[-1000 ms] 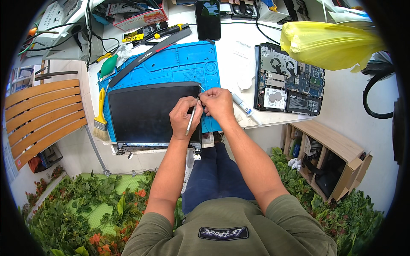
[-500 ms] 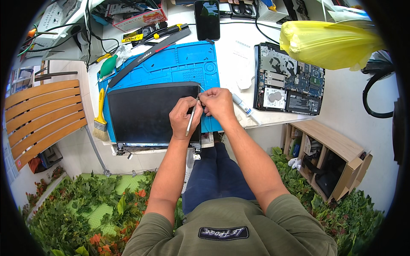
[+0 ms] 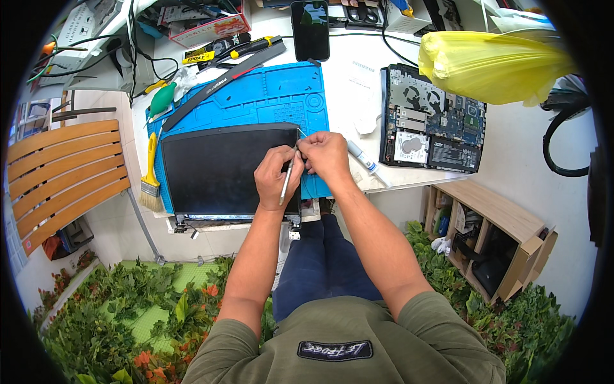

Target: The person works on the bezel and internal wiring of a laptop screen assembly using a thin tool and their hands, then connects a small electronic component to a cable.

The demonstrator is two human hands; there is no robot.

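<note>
A laptop screen panel (image 3: 217, 169) in its black lid lies on a blue work mat (image 3: 256, 96), hinges toward me. At its right edge both my hands meet, fingertips nearly touching. My left hand (image 3: 275, 176) is closed around a slim silver pen-like tool (image 3: 286, 184), whose shaft slants down across the palm side; its tip is hidden among the fingers. My right hand (image 3: 327, 155) pinches at the screen's right border. A thin pale sliver (image 3: 302, 132) sticks out just above those fingertips; what they grip is too small to make out.
Right of the mat lie a white tube (image 3: 362, 155) and an opened laptop base (image 3: 435, 118). A yellow-handled brush (image 3: 151, 176) rests left of the screen. Beyond are a long dark bezel strip (image 3: 220, 86), a green blower (image 3: 162, 99) and a phone (image 3: 310, 31). A yellow bag (image 3: 492, 67) overhangs the right.
Almost nothing differs. Both hands stay at the screen's right edge, with only a very slight shift of the fingers.
</note>
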